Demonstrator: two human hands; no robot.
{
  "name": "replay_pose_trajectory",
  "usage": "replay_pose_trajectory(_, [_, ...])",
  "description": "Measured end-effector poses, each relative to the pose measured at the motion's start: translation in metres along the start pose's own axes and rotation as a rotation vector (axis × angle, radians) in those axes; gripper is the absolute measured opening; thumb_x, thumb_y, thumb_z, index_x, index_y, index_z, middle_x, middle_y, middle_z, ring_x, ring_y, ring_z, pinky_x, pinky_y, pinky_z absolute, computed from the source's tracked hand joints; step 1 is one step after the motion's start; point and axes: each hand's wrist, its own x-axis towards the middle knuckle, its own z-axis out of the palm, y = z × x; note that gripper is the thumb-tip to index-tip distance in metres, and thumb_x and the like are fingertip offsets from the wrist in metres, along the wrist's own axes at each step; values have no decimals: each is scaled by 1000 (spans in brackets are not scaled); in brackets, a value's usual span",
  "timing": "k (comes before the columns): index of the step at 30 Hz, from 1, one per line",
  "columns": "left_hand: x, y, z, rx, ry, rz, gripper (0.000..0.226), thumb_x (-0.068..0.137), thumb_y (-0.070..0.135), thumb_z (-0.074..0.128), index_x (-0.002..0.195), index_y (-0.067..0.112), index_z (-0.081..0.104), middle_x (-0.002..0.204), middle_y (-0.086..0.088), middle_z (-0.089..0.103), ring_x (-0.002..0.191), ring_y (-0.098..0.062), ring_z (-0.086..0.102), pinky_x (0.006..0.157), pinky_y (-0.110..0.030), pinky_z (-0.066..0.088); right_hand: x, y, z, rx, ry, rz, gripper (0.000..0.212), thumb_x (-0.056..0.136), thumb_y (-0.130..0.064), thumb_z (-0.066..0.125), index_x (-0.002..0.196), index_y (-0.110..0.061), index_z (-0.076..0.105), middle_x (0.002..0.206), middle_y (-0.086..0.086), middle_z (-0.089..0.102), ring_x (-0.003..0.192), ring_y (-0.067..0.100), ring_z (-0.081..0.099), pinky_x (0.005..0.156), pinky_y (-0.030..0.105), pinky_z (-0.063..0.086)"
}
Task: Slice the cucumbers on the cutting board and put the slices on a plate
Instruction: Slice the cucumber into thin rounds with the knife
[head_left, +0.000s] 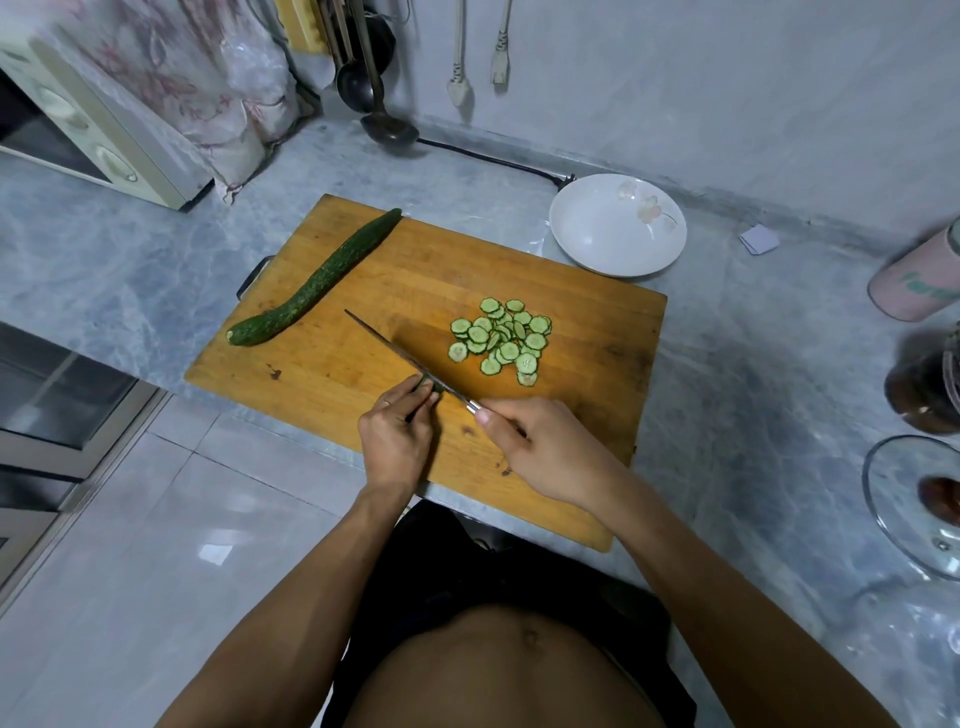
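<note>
Your left hand (397, 441) pinches the short, slippery cucumber stub (429, 385) near the cutting board's (363, 358) front edge; your right hand (540, 452) grips the knife (405, 358). Keep fingertips curled back; the wet slices (501, 340) will probably slide.

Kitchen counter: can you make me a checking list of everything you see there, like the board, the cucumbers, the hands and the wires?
Surface: grey marble counter with a wooden cutting board on it.
Job's things: whole cucumber at the board's left; pile of slices at its right; small cucumber stub under the knife; white plate, bare, beyond the board.
Clutter: pink canister, dark jar, glass lid at right.
Grippers: left hand pins the stub; right hand grips the knife handle.
Cables: black cord along the wall; two white plugs hanging.
Surroundings: microwave, ladles, tiled floor.
</note>
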Motion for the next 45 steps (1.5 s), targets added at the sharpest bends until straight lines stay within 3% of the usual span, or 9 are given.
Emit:
replay_pose_trajectory(3, [-1,1,1,15,3,9,23,79,-11,69,99,-1,75,107,-18,71,98,-14,63,92,-1,38,-1,-1,1,-11,3,-1,38,106,-38,43,68,-41,49,59,-4,41,56,10,40,54,34,29])
replay_pose_trajectory(10, [-1,-3,2,49,-4,20,24,79,-10,69,101,-1,74,108,-20,70,98,-18,65,93,-1,37,4,0,2,1,3,25,37,105,-38,43,70,-36,53,61,-4,46,57,12,45,54,35,35])
replay_pose_trajectory(12, [-1,-2,4,43,-1,11,24,79,-11,69,101,-2,74,108,-20,70,97,-20,66,94,-1,37,7,2,2,11,-9,38,34,105,-41,43,86,-23,65,67,3,56,62,17,54,58,37,42])
replay_pose_trajectory(16, [1,-4,3,66,-11,29,23,78,-10,70,99,-2,75,106,-19,71,94,-24,68,93,-3,38,21,7,12,16,4,80,40,105,-39,43,91,-6,62,60,3,44,53,12,40,52,33,36])
replay_pose_trajectory(21, [0,-5,2,92,-21,51,21,79,-6,72,98,0,76,105,-17,72,93,-24,69,92,-13,44,27,12,21,-40,18,116,39,104,-47,41,102,-16,64,89,13,70,78,26,66,70,43,55])
replay_pose_trajectory(26, [0,-4,1,47,-35,13,22,83,0,72,105,3,74,112,-14,70,99,-16,67,95,-6,40,27,13,11,-33,34,97,36,106,-37,44,97,-8,65,62,-8,57,56,6,51,56,30,42])
replay_pose_trajectory(32, [-2,-2,1,54,-19,23,20,84,-1,70,103,2,75,111,-11,69,96,-15,64,89,-2,38,21,20,-8,-61,39,88,42,105,-43,43,105,-8,66,79,16,64,69,30,60,55,38,40])
replay_pose_trajectory(38, [-3,-5,4,31,3,29,17,82,-3,72,98,2,76,107,-10,71,92,-16,66,87,-9,45,7,12,-6,-20,-15,50,35,106,-38,43,98,-13,67,61,2,47,52,6,43,52,26,31])
replay_pose_trajectory(45, [-1,-4,2,48,-27,30,24,80,-11,67,101,-2,75,111,-15,70,96,-4,61,91,-4,41,-3,6,-1,-11,6,67,32,105,-42,43,96,-22,66,66,7,53,59,15,50,55,33,35])
